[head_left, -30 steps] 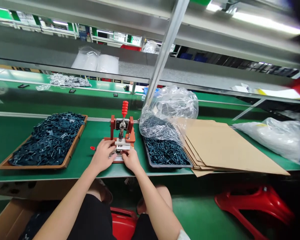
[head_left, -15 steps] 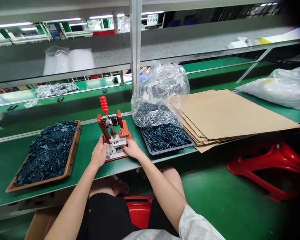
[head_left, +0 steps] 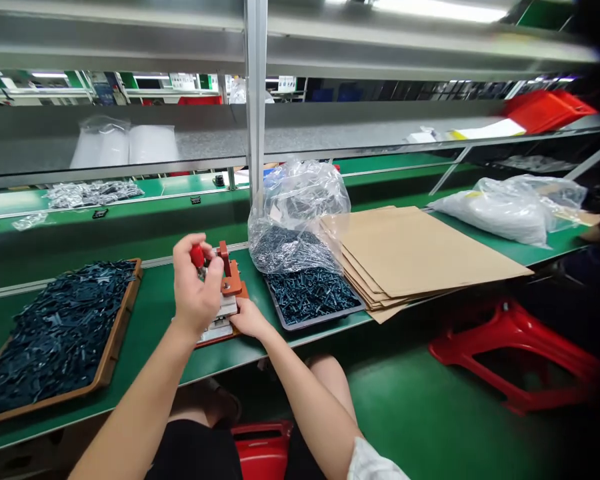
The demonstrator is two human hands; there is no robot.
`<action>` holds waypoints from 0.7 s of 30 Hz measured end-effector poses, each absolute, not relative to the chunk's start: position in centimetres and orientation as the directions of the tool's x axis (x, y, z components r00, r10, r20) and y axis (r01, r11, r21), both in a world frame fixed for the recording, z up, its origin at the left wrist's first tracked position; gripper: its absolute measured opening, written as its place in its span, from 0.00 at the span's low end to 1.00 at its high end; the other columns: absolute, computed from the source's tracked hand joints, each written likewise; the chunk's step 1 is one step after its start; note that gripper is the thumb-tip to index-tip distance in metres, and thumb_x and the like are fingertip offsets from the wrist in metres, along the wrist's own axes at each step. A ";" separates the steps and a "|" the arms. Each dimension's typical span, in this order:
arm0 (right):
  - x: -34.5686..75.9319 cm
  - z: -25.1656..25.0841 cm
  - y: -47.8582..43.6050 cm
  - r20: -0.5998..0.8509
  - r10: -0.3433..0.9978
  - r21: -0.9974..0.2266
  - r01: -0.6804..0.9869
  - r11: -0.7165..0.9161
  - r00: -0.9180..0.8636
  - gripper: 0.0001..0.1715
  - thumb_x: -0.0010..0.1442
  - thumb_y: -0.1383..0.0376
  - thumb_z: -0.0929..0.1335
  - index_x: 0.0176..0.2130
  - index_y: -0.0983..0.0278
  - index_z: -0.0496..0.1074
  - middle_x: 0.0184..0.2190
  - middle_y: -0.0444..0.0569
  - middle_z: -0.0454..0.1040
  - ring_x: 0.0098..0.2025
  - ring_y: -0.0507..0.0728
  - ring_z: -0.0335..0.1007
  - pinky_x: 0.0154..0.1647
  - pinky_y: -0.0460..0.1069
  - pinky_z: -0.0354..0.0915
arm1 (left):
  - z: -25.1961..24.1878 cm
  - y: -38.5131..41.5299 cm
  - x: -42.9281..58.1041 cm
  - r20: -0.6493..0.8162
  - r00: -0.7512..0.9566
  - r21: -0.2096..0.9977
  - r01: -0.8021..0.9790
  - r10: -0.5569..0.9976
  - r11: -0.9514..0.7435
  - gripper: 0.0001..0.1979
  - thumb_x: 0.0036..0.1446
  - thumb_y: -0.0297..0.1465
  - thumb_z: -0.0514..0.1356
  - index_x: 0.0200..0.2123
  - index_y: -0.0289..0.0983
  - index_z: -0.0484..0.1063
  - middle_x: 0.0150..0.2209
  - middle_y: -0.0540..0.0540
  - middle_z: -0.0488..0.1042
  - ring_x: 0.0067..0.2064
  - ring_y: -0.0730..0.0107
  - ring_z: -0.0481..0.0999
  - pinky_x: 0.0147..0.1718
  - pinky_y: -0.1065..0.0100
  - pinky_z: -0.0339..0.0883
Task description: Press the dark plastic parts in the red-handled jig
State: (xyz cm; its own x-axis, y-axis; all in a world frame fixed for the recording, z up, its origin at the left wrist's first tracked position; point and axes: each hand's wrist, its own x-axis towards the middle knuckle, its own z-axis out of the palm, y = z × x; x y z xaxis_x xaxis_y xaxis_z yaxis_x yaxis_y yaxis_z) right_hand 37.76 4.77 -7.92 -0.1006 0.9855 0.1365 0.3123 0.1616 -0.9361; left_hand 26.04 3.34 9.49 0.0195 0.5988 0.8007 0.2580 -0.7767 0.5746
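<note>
Head view: the left hand (head_left: 194,283) is clamped on the red handle (head_left: 197,256) of a press (head_left: 231,279), which stands on the green bench (head_left: 153,313) between a wooden tray (head_left: 60,337) and a metal tray (head_left: 310,300), both heaped with dark parts. The right hand (head_left: 247,318) lies unclenched against the press base (head_left: 219,331), apart from the left.

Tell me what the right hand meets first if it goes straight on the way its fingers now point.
The white block of the hand press, just ahead of the right hand. The fingertips are right at it and may already touch it; the depth is hard to judge from this view.
</note>
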 end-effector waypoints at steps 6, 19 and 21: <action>38.0 -7.6 4.5 0.114 0.988 -0.930 0.339 0.141 -0.100 0.23 0.51 0.76 0.68 0.44 0.60 0.80 0.44 0.46 0.84 0.47 0.61 0.79 0.50 0.50 0.71 | 6.2 1.9 24.2 0.910 0.149 0.323 0.326 0.386 -0.888 0.17 0.65 0.33 0.57 0.56 0.43 0.62 0.51 0.41 0.68 0.55 0.57 0.72 0.56 0.51 0.69; 37.6 -8.1 3.0 0.303 0.952 -0.829 0.478 0.289 -0.050 0.09 0.61 0.69 0.66 0.38 0.63 0.76 0.40 0.50 0.76 0.45 0.59 0.73 0.50 0.52 0.68 | 10.2 7.9 23.2 0.796 0.047 0.543 0.385 0.603 -0.747 0.25 0.70 0.46 0.51 0.64 0.40 0.62 0.52 0.39 0.74 0.55 0.61 0.74 0.57 0.58 0.67; 37.6 -8.4 2.7 0.378 0.924 -0.817 0.447 0.364 -0.061 0.12 0.61 0.70 0.65 0.42 0.62 0.77 0.42 0.50 0.74 0.48 0.58 0.71 0.53 0.53 0.68 | 6.9 6.4 21.4 0.814 -0.013 0.507 0.503 0.580 -0.700 0.26 0.69 0.43 0.54 0.65 0.39 0.62 0.58 0.38 0.70 0.61 0.57 0.70 0.62 0.55 0.62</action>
State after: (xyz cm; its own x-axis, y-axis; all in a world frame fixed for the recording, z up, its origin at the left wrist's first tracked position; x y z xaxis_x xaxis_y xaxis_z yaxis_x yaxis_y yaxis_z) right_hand 37.58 2.70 -8.39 -0.0612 0.9237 0.3781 0.4469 0.3641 -0.8171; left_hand 21.41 6.36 6.95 -0.0125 0.5805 0.8142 0.5034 -0.6999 0.5067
